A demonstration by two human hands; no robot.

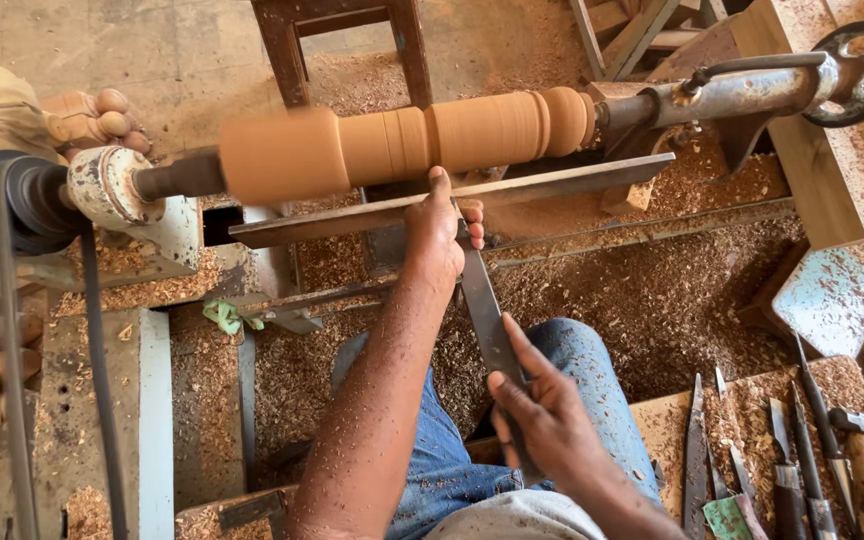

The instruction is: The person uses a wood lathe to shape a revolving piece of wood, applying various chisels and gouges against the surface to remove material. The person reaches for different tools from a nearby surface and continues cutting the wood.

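Right hand (542, 405) gripping chisel (487, 320) handle, left hand (439, 235) pressing blade on tool rest (552, 185), wooden spindle (402, 140) just beyond, spare chisels (782, 460) at right, sawdust everywhere.

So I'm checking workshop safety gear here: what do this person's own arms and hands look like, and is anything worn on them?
Both are bare: no gloves, sleeves, watch or rings show. The left hand and its forearm are speckled all over with fine wood shavings. The right hand carries fewer specks, and its fingers are uncovered. Below the arms, blue jeans dusted with shavings are worn.
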